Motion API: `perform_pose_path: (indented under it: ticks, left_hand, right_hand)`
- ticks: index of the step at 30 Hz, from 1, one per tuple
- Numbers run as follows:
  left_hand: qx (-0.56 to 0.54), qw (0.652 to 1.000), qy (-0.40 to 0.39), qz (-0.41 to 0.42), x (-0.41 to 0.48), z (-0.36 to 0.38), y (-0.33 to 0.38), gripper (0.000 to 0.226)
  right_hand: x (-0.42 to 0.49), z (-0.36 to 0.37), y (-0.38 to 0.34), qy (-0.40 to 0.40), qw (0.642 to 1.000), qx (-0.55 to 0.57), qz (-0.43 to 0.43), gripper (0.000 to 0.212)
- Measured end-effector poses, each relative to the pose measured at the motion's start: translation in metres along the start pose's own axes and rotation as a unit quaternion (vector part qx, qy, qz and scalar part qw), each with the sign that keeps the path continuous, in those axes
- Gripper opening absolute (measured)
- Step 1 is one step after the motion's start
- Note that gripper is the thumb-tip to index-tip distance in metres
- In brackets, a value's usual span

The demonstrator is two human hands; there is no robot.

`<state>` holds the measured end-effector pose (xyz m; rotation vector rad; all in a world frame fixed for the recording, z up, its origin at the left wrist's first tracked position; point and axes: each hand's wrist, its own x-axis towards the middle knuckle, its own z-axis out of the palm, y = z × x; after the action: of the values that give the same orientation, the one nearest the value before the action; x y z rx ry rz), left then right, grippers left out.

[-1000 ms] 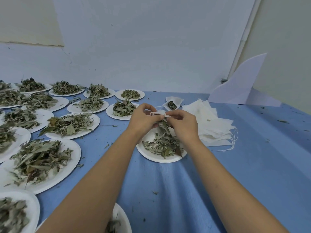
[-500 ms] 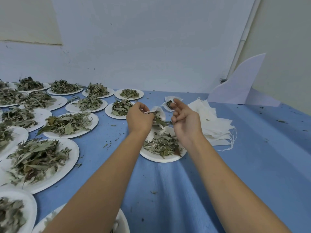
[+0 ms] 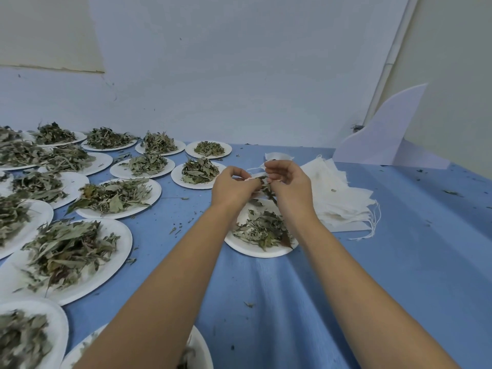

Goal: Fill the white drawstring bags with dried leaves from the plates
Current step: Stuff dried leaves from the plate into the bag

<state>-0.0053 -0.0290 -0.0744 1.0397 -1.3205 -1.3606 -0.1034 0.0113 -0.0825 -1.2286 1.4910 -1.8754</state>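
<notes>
Bag (image 3: 255,176) sits in left hand (image 3: 232,186) fingers (image 3: 247,183), right hand (image 3: 290,185) pinching leaves (image 3: 268,189) beside.

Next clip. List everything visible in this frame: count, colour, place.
paper plates: more than a dozen, white, across the left and centre
dried leaves: grey-green heaps, one on each plate
empty bag stack: one, white, right of the hands
held bag: one, white, between the hands
another bag: one, white, just behind the hands
tablecloth: one, blue, flecked with leaf crumbs
curved board: one, white, back right
left hand: grips the held bag
right hand: pinches dried leaves at the held bag's mouth
</notes>
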Motion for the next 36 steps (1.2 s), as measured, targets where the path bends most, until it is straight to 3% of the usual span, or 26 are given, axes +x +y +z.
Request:
perform_pose_path:
  ticks: [5,12,16,22,25,30,32,34,36]
  left_hand:
    - [0.002,1.000,0.001,0.017,0.000,-0.001,0.000,0.020]
    - [-0.026,0.999,-0.036,0.016,-0.004,0.001,0.003,0.020]
    - [-0.034,0.998,-0.052,0.016,-0.005,-0.001,0.004,0.021]
    - [-0.068,0.997,-0.027,0.004,-0.003,-0.004,0.005,0.026]
    - [-0.063,0.998,-0.005,0.010,0.000,-0.004,0.004,0.024]
    - [-0.060,0.997,0.038,0.015,0.006,-0.005,0.002,0.027]
    - [-0.067,0.997,0.045,0.012,0.009,-0.007,0.002,0.026]
    - [-0.072,0.996,0.052,0.015,0.010,-0.008,0.003,0.026]
    - [-0.072,0.996,0.058,0.018,0.010,-0.007,0.003,0.025]
  right_hand:
    - [-0.006,0.000,0.001,0.038,0.987,-0.133,-0.082,0.039]
    - [-0.010,0.001,0.005,0.030,0.954,-0.261,-0.143,0.028]
    - [-0.008,0.001,0.005,0.025,0.961,-0.249,-0.120,0.027]
    - [-0.012,0.004,-0.006,-0.089,0.976,-0.174,-0.094,0.044]
    - [-0.012,0.002,-0.008,-0.105,0.984,-0.124,-0.069,0.049]
    - [-0.007,-0.003,-0.018,0.029,0.993,-0.045,-0.101,0.038]
    - [-0.005,-0.009,-0.022,0.081,0.989,-0.061,-0.107,0.029]
    - [-0.001,-0.018,-0.019,0.053,0.990,-0.121,-0.056,0.021]
    - [0.002,-0.023,-0.013,-0.034,0.988,-0.141,0.057,0.028]
